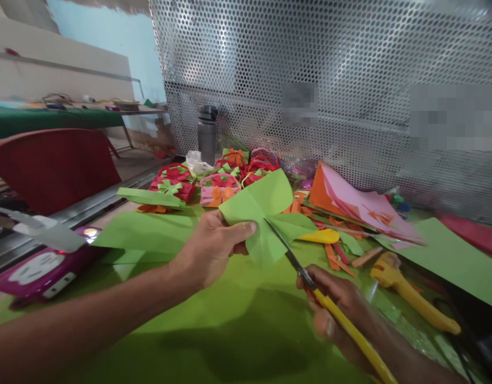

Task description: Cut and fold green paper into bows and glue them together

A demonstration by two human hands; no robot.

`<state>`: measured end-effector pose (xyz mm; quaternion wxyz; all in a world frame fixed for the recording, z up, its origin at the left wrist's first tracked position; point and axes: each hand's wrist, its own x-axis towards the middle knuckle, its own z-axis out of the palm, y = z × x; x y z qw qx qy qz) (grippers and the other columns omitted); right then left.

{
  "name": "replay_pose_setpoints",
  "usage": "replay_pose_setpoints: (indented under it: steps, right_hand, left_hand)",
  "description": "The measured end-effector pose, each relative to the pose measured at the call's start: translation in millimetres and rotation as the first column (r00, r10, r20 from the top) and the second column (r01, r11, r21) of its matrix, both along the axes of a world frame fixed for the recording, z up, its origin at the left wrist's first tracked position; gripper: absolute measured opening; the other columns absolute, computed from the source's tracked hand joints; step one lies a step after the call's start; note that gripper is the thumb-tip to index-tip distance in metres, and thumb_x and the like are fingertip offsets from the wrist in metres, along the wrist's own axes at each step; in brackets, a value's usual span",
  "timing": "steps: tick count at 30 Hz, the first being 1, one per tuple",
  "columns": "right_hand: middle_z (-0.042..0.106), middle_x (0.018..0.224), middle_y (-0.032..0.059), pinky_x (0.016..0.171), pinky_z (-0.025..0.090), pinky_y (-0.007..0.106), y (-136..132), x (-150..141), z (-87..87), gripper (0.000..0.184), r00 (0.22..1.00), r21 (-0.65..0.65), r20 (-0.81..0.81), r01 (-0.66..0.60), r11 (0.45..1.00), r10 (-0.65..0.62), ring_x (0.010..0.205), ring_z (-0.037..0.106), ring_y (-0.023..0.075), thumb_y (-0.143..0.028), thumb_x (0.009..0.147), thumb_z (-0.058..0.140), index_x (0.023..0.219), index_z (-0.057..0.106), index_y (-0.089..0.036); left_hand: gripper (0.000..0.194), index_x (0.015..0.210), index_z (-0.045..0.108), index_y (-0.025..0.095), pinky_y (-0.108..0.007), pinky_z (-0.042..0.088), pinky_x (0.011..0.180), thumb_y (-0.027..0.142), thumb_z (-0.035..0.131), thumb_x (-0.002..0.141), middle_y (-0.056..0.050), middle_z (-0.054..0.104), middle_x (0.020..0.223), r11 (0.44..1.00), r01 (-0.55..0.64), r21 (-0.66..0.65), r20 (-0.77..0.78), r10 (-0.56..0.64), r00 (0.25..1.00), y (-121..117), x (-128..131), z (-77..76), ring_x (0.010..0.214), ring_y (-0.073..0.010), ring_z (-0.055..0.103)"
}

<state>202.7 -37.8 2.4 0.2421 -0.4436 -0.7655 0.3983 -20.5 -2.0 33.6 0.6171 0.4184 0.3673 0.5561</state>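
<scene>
My left hand (214, 240) pinches a light green sheet of paper (269, 194) between thumb and fingers, above the table. The paper is slit into petal-like flaps that spread from its middle. My right hand (337, 304) is closed around scissors (299, 269) with dark blades and yellow and red on the handle. The blades point up and left, and their tips lie at the slit near the paper's centre. Behind the paper stand several small red and pink paper bags (219, 186) with bows. The finger loops of the scissors are mostly hidden by my right hand.
A yellow glue gun (413, 293) lies at right, near orange paper strips (333, 258) and stacked pink and orange sheets (353, 200). At left are a purple power strip (49, 272) and a red chair (56, 165). A grey bottle (207, 136) stands before a perforated metal panel (238, 69).
</scene>
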Motion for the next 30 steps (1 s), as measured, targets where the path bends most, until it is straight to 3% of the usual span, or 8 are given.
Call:
replay_pose_setpoints:
  steps: [3, 11, 17, 23, 30]
  right_hand:
    - [0.032, 0.058, -0.0079, 0.044, 0.021, 0.024, -1, 0, 5.8, 0.068, 0.999, -0.107, -0.005, -0.042, 0.993, 0.041, 0.051, 0.023, 0.01, -0.085, 0.063, 0.039, 0.087, 0.043, -0.021]
    - [0.031, 0.057, -0.0088, 0.045, 0.019, 0.024, -2, -1, 8.8, 0.072, 0.999, -0.17, -0.031, -0.023, 0.985, 0.018, 0.051, 0.021, 0.0095, -0.086, 0.058, 0.043, 0.085, 0.044, -0.02]
    - [0.031, 0.056, -0.0088, 0.043, 0.019, 0.023, -1, -1, 4.4, 0.072, 0.998, -0.154, -0.063, -0.026, 0.988, 0.017, 0.05, 0.02, 0.0089, -0.086, 0.056, 0.045, 0.084, 0.045, -0.02]
    - [0.036, 0.058, -0.0067, 0.044, 0.022, 0.023, -2, -1, 3.0, 0.047, 0.995, -0.118, -0.096, 0.003, 0.993, -0.014, 0.049, 0.026, 0.0098, -0.069, 0.074, 0.048, 0.08, 0.046, -0.022]
    - [0.034, 0.056, -0.0068, 0.045, 0.02, 0.025, -2, -2, -3.9, 0.061, 0.996, -0.036, -0.066, 0.06, 0.998, -0.062, 0.049, 0.026, 0.0104, -0.08, 0.068, 0.042, 0.077, 0.051, -0.02]
  left_hand:
    - [0.003, 0.065, 0.071, 0.018, -0.018, 0.049, 0.043, 0.016, 0.069, 0.063, 0.0, 0.067, 0.058, 1.0, 0.006, -0.018, 0.001, -0.005, 1.0, -1, 1, -1.9, 0.048, -0.0112, 0.058]
    - [0.01, 0.071, 0.072, 0.019, -0.024, 0.054, 0.047, 0.016, 0.068, 0.063, 0.0, 0.069, 0.063, 0.999, 0.009, -0.053, 0.039, -0.007, 0.999, -3, 5, -1.2, 0.052, -0.0154, 0.062]
    - [0.008, 0.071, 0.071, 0.017, -0.023, 0.053, 0.045, 0.016, 0.07, 0.063, 0.0, 0.068, 0.062, 0.998, 0.016, -0.068, 0.054, -0.013, 0.998, -3, 6, 0.3, 0.051, -0.014, 0.061]
    - [0.013, 0.073, 0.071, 0.016, -0.022, 0.054, 0.046, 0.017, 0.073, 0.06, -0.001, 0.068, 0.061, 0.997, 0.022, -0.073, 0.068, -0.017, 0.998, -5, 5, -2.1, 0.051, -0.0132, 0.062]
    - [0.014, 0.068, 0.068, 0.012, -0.02, 0.05, 0.042, 0.019, 0.074, 0.058, -0.001, 0.066, 0.057, 0.995, 0.012, -0.095, 0.036, -0.009, 0.999, -5, 6, -0.3, 0.047, -0.0116, 0.059]
